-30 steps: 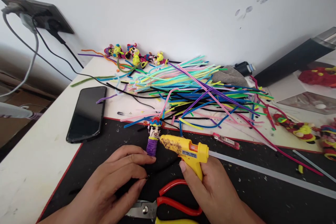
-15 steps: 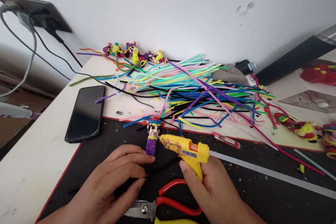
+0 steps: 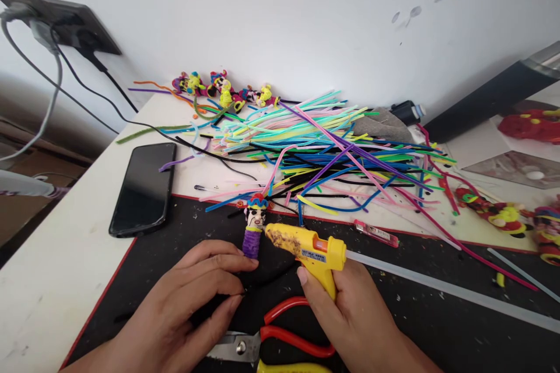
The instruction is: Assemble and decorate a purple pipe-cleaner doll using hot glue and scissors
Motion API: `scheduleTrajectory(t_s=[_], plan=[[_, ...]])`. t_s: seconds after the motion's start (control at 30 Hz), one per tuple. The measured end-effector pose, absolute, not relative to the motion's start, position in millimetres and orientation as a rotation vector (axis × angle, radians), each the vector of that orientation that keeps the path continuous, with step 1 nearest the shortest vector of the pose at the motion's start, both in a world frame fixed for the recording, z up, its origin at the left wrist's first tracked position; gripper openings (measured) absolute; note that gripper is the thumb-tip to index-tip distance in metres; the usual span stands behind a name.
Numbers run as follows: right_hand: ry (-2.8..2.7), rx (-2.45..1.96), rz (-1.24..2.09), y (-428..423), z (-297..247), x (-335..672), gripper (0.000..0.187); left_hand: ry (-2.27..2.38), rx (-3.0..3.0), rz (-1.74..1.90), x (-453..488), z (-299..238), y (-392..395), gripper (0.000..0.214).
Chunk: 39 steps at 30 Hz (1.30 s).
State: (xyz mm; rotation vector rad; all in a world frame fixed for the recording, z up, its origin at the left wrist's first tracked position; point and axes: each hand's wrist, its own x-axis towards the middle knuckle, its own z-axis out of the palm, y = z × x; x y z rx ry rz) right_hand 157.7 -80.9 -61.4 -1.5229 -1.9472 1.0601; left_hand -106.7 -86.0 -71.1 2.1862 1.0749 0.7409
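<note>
My right hand (image 3: 350, 315) grips the handle of a yellow hot glue gun (image 3: 306, 247), whose scorched nozzle points left at a small figure (image 3: 255, 227). The figure has a purple wrapped body, a white painted face and a red and blue hat, and stands upright on the black mat (image 3: 437, 315). My left hand (image 3: 188, 303) pinches the figure's purple base between thumb and fingers. A clear glue stick (image 3: 437, 285) sticks out of the gun's back toward the right.
Red-handled scissors (image 3: 280, 338) lie between my wrists. A big heap of coloured pipe cleaners (image 3: 324, 151) fills the table behind. A black phone (image 3: 144, 186) lies left, finished figures (image 3: 223, 90) sit by the wall, more figures (image 3: 503, 213) lie at right.
The glue gun has shifted slightly left, its nozzle closer to the figure. My left hand has stayed on the figure's base.
</note>
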Motion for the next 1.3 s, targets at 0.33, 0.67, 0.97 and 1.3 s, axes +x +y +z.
scheduleTrajectory(t_s=[0.33, 0.67, 0.97, 1.3], plan=[[-1.966, -1.505, 0.981, -79.3, -61.3, 155.9, 0.039, 1.074, 2.165, 0.772, -105.5, -72.5, -85.3, 0.024], [-1.969, -1.514, 1.013, -80.6, -62.6, 157.6, 0.037, 1.076, 2.179, 0.773, -104.0, -67.4, -82.2, 0.022], [-1.955, -1.545, 1.078, -79.9, -62.0, 160.6, 0.035, 1.070, 2.194, 0.727, -106.9, -70.0, -84.2, 0.022], [-1.859, -1.576, 1.113, -80.7, -64.7, 163.2, 0.041, 1.128, 2.112, 0.755, -106.9, -74.5, -88.8, 0.017]])
